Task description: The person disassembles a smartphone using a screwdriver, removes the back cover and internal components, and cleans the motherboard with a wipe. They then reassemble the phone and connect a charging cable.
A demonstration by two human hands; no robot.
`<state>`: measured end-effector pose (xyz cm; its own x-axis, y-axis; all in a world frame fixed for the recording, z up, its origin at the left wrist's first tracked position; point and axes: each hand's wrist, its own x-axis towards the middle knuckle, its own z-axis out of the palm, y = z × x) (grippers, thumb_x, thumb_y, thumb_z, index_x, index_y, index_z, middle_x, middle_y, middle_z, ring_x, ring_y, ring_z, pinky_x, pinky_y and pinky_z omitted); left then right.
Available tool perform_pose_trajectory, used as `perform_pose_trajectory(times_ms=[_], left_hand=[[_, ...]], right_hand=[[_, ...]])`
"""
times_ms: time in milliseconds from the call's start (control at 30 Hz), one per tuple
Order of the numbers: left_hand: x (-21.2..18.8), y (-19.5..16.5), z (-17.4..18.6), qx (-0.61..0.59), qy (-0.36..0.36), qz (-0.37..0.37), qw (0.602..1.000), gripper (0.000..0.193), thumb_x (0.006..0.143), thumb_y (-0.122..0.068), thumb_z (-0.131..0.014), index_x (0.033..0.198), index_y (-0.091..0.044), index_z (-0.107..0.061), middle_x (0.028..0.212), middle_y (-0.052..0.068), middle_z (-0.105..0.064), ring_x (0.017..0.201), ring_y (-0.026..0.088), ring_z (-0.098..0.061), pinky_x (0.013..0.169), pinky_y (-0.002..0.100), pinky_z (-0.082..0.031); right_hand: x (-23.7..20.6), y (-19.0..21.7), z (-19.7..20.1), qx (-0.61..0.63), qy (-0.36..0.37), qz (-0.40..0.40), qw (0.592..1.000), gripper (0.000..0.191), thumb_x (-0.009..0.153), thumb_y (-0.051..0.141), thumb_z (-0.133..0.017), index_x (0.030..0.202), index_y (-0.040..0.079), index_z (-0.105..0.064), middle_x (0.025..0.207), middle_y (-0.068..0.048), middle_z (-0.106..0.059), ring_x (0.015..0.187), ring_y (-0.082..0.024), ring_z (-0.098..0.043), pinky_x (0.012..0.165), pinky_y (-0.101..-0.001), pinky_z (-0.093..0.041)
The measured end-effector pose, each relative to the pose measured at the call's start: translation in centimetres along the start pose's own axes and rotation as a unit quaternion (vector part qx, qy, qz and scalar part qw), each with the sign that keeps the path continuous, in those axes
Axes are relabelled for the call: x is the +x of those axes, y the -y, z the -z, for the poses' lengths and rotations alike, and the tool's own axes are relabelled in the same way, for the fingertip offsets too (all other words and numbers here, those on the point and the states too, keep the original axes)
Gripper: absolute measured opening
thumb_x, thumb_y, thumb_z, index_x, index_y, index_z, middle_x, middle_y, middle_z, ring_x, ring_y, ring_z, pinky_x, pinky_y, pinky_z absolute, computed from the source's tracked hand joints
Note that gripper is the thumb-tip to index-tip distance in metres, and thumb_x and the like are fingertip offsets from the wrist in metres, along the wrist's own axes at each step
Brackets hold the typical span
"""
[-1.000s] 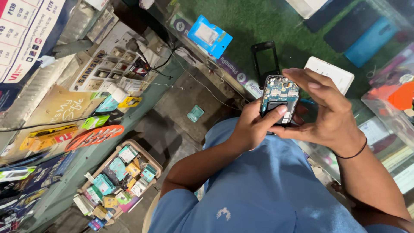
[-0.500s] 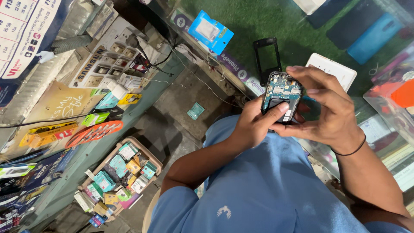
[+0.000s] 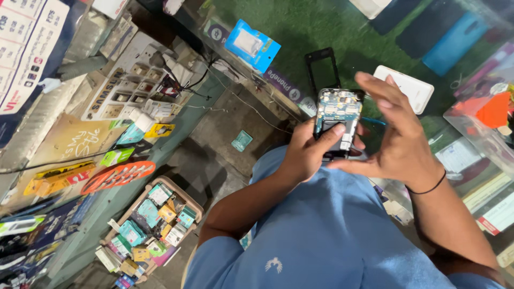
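The green mat (image 3: 321,27) covers the counter at twelve o'clock, with a blue packet (image 3: 251,45) at eleven and a white case (image 3: 409,85) at one. The right hand (image 3: 399,142), wrist bent, fingers spread and loose, hovers at three o'clock of the phone. The left hand (image 3: 305,152) grips the opened phone (image 3: 337,120) upright, thumb pressed across its exposed back.
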<state>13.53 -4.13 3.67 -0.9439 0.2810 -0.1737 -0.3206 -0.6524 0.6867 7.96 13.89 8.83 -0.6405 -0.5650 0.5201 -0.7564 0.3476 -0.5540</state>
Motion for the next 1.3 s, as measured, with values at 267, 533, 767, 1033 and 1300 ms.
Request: perform_pose_trajectory(times_ms=[267, 533, 767, 1033, 1300], left_hand=[[2.3, -1.8, 2.9, -0.024, -0.029, -0.01, 0.999, 0.036, 0.109, -0.013, -0.051, 0.139, 0.007, -0.052, 0.119, 0.023, -0.069, 0.099, 0.027, -0.071, 0.089, 0.045, -0.062], [5.2, -4.1, 6.5, 0.019, -0.04, -0.071, 0.996, 0.044, 0.107, -0.02, -0.06, 0.14, 0.008, -0.052, 0.119, 0.023, -0.069, 0.099, 0.027, -0.072, 0.088, 0.046, -0.064], [7.2, -5.9, 8.5, 0.047, -0.052, -0.086, 0.994, 0.048, 0.106, -0.023, -0.065, 0.14, 0.008, -0.052, 0.118, 0.022, -0.069, 0.097, 0.025, -0.071, 0.085, 0.042, -0.063], [6.9, -6.0, 9.5, 0.071, -0.003, -0.081, 0.994, 0.047, 0.108, -0.022, -0.063, 0.14, 0.009, -0.051, 0.119, 0.023, -0.068, 0.099, 0.026, -0.07, 0.086, 0.044, -0.063], [7.0, -6.0, 9.8, 0.063, 0.007, -0.058, 0.996, 0.051, 0.106, -0.024, -0.062, 0.142, 0.009, -0.05, 0.12, 0.024, -0.068, 0.098, 0.027, -0.07, 0.087, 0.046, -0.064]], right_hand=[[-12.9, -0.3, 0.7, -0.012, -0.247, -0.143, 0.958, 0.051, 0.094, 0.019, -0.083, 0.124, -0.003, -0.049, 0.101, -0.011, -0.069, 0.088, -0.026, -0.073, 0.075, -0.0323, -0.053], [-23.6, 6.1, -3.7, -0.137, -0.042, -0.202, 0.969, 0.018, 0.078, 0.01, -0.082, 0.071, 0.008, -0.065, 0.058, -0.008, -0.058, 0.05, -0.023, -0.056, 0.049, -0.0389, -0.043], [-25.5, 5.7, -10.3, -0.271, -0.039, -0.41, 0.87, 0.036, 0.088, 0.029, -0.078, 0.103, -0.001, -0.064, 0.096, -0.02, -0.064, 0.087, -0.042, -0.063, 0.077, -0.049, -0.05], [-11.8, -8.0, -11.1, -0.343, -0.192, -0.577, 0.716, 0.107, 0.091, 0.063, -0.082, 0.153, -0.009, -0.032, 0.146, -0.037, -0.039, 0.134, -0.052, -0.04, 0.109, -0.0618, -0.032], [-13.0, -8.0, -8.9, -0.162, -0.283, -0.592, 0.737, 0.087, 0.084, 0.046, -0.077, 0.15, 0.003, -0.041, 0.141, -0.024, -0.052, 0.134, -0.043, -0.055, 0.116, -0.0538, -0.045]])
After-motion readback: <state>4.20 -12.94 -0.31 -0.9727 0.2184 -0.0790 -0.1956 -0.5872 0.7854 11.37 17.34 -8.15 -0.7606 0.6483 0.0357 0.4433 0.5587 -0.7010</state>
